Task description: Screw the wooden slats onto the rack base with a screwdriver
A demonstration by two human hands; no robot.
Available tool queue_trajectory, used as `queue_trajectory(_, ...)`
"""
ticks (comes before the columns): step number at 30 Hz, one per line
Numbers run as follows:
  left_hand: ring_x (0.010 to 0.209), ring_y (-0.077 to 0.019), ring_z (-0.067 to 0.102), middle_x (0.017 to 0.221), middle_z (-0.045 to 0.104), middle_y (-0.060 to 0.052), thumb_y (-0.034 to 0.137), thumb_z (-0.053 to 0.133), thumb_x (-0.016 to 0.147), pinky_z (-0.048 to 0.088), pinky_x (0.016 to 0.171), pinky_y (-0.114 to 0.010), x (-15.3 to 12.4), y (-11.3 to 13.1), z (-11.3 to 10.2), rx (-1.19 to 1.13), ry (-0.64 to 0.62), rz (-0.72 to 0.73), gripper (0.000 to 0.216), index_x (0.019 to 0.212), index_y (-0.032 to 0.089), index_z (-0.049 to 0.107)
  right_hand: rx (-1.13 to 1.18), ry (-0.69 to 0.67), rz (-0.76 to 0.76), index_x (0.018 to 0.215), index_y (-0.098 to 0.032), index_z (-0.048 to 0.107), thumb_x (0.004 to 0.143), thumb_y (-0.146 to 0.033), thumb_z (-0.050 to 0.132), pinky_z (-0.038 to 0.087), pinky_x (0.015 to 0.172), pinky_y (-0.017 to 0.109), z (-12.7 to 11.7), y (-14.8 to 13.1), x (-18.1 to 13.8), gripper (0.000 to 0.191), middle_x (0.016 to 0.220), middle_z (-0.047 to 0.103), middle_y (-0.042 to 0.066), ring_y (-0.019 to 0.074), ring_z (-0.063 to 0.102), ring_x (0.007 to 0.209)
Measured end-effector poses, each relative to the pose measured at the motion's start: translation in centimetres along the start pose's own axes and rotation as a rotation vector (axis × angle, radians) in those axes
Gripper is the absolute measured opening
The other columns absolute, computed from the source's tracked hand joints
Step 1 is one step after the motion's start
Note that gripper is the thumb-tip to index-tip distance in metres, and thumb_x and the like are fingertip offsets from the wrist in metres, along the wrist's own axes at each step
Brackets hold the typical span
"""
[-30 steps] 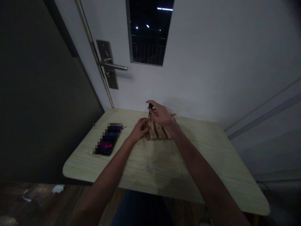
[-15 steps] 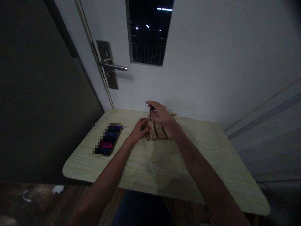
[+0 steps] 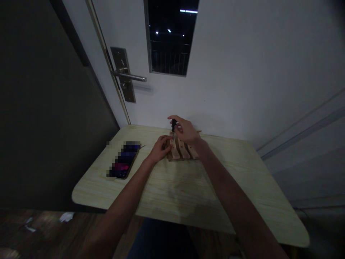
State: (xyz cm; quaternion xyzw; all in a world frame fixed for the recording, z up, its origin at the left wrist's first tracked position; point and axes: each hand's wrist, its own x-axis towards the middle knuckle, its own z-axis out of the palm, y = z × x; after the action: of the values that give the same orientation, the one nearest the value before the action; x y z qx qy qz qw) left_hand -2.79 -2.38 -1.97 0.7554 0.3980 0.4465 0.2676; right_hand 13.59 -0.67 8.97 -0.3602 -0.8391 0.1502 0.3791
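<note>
A small slatted wooden board (image 3: 175,154), with wavy pale strips and dark gaps, lies on the table near the door. My left hand (image 3: 159,148) grips its left side, thumb and fingers bent against the wood. A screwdriver (image 3: 174,124) with a black handle stands nearly upright over the leftmost strip, its thin shaft pointing down at the wood. Round the handle, the fingers of my right hand (image 3: 186,130) are closed, with the index finger stretched over the top. This hand hides the board's upper right part. Small dark spots, perhaps screw holes, dot the strips.
On the left of the pale wood-grain table (image 3: 172,194) lies a phone (image 3: 126,162), partly pixelated, with a thin stick-like item beside it. Behind the table rises a white door with a metal handle (image 3: 132,76). White scraps (image 3: 66,216) lie on the floor.
The fingers of my right hand have shifted slightly on the screwdriver, and more of its black handle shows. My left hand and the board look unmoved.
</note>
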Motion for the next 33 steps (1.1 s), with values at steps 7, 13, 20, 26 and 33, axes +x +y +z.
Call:
queue_trajectory(7, 0.114, -0.0222, 0.051, 0.121, 0.05, -0.01, 0.035, 0.055, 0.084, 0.042, 0.102, -0.041, 0.0, 0.04, 0.05, 0.002, 0.012, 0.002, 0.035, 0.116, 0.02, 0.055, -0.071, -0.003, -0.007, 0.126, -0.019, 0.048, 0.083, -0.015, 0.045, 0.053, 0.076, 0.032, -0.12, 0.02, 0.12, 0.044, 0.116, 0.061, 0.01, 0.0164, 0.061, 0.082)
queue_trajectory(13, 0.114, -0.0224, 0.051, 0.12, 0.051, -0.011, 0.036, 0.054, 0.084, 0.042, 0.101, -0.041, 0.0, 0.1, 0.06, 0.012, 0.019, 0.012, 0.036, 0.116, 0.019, 0.055, -0.089, 0.02, -0.018, 0.125, -0.021, 0.05, 0.086, -0.021, 0.046, 0.055, 0.077, 0.035, 0.04, 0.09, -0.14, 0.039, 0.118, 0.059, 0.011, 0.0176, 0.061, 0.084)
queue_trajectory(20, 0.113, -0.0226, 0.051, 0.121, 0.051, -0.011, 0.038, 0.053, 0.085, 0.043, 0.101, -0.04, -0.03, -0.11, 0.05, 0.017, 0.02, 0.026, 0.036, 0.116, 0.02, 0.055, -0.023, 0.007, 0.0, 0.124, -0.02, 0.048, 0.083, -0.014, 0.042, 0.054, 0.075, 0.032, 0.21, 0.1, 0.05, 0.042, 0.12, 0.058, 0.011, 0.0176, 0.059, 0.09)
queue_trajectory(26, 0.115, -0.0224, 0.051, 0.121, 0.051, -0.011, 0.037, 0.054, 0.085, 0.042, 0.102, -0.041, 0.0, -0.2, 0.18, 0.017, 0.022, 0.029, 0.037, 0.117, 0.019, 0.054, -0.157, 0.008, 0.004, 0.121, -0.019, 0.05, 0.087, -0.018, 0.045, 0.048, 0.078, 0.035, 0.27, -0.4, -0.03, 0.035, 0.103, 0.059, 0.01, 0.0182, 0.055, 0.079)
queue_trajectory(33, 0.115, -0.0223, 0.05, 0.121, 0.051, -0.011, 0.037, 0.054, 0.085, 0.04, 0.103, -0.041, -0.06, -0.07, 0.1, 0.016, 0.007, 0.018, 0.036, 0.117, 0.019, 0.054, -0.111, 0.011, -0.024, 0.12, -0.019, 0.044, 0.08, -0.012, 0.043, 0.047, 0.079, 0.034, 0.33, -0.46, -0.14, 0.04, 0.106, 0.057, 0.011, 0.0204, 0.055, 0.091)
